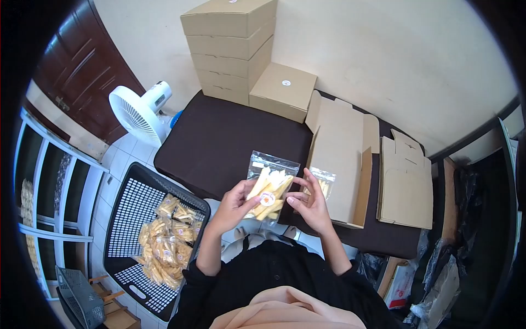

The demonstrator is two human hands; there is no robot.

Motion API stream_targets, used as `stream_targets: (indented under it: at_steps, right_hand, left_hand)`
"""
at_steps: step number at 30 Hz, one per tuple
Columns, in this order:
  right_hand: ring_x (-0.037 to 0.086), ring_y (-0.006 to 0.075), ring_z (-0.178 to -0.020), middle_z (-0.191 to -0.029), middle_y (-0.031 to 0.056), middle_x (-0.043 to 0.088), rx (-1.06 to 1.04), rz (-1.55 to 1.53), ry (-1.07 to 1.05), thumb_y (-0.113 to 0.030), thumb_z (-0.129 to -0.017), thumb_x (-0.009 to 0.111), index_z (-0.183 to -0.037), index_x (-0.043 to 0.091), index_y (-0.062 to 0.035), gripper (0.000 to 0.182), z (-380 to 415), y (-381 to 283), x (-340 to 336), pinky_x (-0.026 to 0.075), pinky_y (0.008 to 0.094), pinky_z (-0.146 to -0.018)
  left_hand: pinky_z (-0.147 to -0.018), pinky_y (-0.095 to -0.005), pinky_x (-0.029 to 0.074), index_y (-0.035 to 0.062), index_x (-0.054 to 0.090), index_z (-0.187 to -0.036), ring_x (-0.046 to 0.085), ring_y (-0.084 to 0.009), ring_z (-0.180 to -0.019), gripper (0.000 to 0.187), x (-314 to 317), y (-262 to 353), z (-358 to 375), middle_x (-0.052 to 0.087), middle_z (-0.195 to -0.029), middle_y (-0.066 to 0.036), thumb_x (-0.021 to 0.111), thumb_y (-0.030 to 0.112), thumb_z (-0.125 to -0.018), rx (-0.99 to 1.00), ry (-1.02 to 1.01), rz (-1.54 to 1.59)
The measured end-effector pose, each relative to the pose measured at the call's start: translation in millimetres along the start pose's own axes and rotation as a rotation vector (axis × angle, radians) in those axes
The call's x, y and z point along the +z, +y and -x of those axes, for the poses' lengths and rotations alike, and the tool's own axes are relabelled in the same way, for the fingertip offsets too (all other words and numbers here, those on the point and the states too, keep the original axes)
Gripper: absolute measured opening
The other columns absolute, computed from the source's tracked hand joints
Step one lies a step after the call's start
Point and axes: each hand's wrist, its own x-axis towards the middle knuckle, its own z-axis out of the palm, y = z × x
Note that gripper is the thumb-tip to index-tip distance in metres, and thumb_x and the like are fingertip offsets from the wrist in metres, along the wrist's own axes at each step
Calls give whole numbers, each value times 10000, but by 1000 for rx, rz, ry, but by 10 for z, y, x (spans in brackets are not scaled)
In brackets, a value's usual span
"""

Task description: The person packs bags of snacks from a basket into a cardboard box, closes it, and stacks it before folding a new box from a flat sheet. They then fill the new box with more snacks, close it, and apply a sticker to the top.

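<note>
A clear zip bag of pale yellow snack sticks (pixel 274 189), with a round white and orange sticker on its front, is held upright over the near table edge. My left hand (pixel 236 205) grips its left side, the thumb lying across the front close to the sticker. At the bag's right edge is my right hand (pixel 312 205), its fingers spread and bent, with fingertips right at the plastic. Behind that hand lies a second snack bag (pixel 327 178), partly hidden, beside an open cardboard box (pixel 342 142).
A black basket (pixel 129 189) with several snack bags (pixel 167 241) stands at the left. The dark table (pixel 219 137) carries stacked closed boxes (pixel 227 55), a single closed box (pixel 285 90) and flattened cardboard (pixel 405 181). A white fan (pixel 137 112) stands beyond the basket.
</note>
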Motion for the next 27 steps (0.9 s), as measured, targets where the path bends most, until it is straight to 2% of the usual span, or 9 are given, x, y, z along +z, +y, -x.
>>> stream_targets:
  at_steps: [7, 11, 13, 14, 16, 19, 22, 24, 27]
  right_hand:
    - [566, 137, -914, -1114, 134, 500, 80, 98, -90, -8, -745, 651, -1268, 282, 39, 642, 158, -73, -522, 496, 229, -722]
    - [550, 148, -967, -1084, 110, 520, 99, -28, -69, -1, -747, 645, -1223, 338, 26, 568, 104, -6, -737, 489, 263, -791]
    - [559, 145, -939, -1066, 86, 531, -83, -119, 314, -16, -748, 649, -1195, 373, 3, 526, -14, 160, -959, 493, 274, -767]
    - [559, 145, -939, -1066, 86, 531, -82, -120, 310, -16, -748, 649, -1195, 373, 3, 526, -76, 163, -1111, 493, 274, -767]
    - [565, 146, -903, -1042, 62, 544, 82, -281, 558, -119, -782, 639, -1140, 417, -47, 427, -243, 111, -1358, 482, 270, -744]
    - [555, 139, -904, -1022, 46, 547, 169, -276, 686, -144, -793, 633, -1101, 445, -71, 369, -479, 341, -1421, 474, 255, -711]
    - [544, 170, -943, -1025, 52, 543, 219, -397, 646, -174, -827, 588, -1112, 443, -72, 336, -603, 541, -1356, 474, 276, -780]
    - [534, 212, -971, -1076, 93, 523, 369, -601, 514, -187, -864, 519, -1103, 438, -34, 295, -637, 613, -1356, 468, 301, -840]
    - [531, 215, -979, -1047, 114, 537, 483, -683, 427, -172, -865, 495, -1070, 455, -15, 261, -441, 576, -1258, 474, 300, -832]
  left_hand:
    - [-778, -241, 445, -19, 452, -1117, 545, -98, -884, 298, 782, -188, -285, 571, -1004, -90, 524, 132, -871, -10, 12, 133]
    - [-847, -270, 420, -4, 348, -1240, 515, -138, -971, 403, 991, -247, -374, 511, -1121, -129, 483, 135, -888, -26, 28, 228]
    - [-875, -305, 406, 22, 254, -1306, 465, -198, -1069, 484, 1070, -266, -390, 418, -1228, -160, 468, 150, -891, -3, 187, 38]
    - [-894, -354, 395, 43, 201, -1332, 410, -258, -1134, 567, 1063, -368, -415, 335, -1289, -180, 494, 215, -878, -14, 167, -48]
    - [-911, -367, 379, 36, 196, -1332, 400, -272, -1143, 599, 1126, -514, -423, 330, -1290, -186, 509, 248, -867, -60, 172, -187]
    - [-974, -401, 304, -3, 179, -1325, 337, -328, -1189, 697, 1257, -703, -418, 297, -1291, -218, 542, 335, -835, -152, 148, -357]
    - [-1017, -411, 227, -42, 185, -1304, 258, -376, -1223, 705, 1364, -769, -369, 273, -1291, -242, 532, 354, -834, -144, 56, -475]
    - [-1017, -407, 229, -43, 181, -1305, 261, -372, -1224, 707, 1398, -783, -341, 273, -1292, -243, 530, 354, -835, -138, 54, -485]
    - [-1019, -388, 236, -29, 170, -1315, 262, -343, -1240, 705, 1404, -788, -310, 266, -1305, -236, 534, 340, -837, -163, 53, -481]
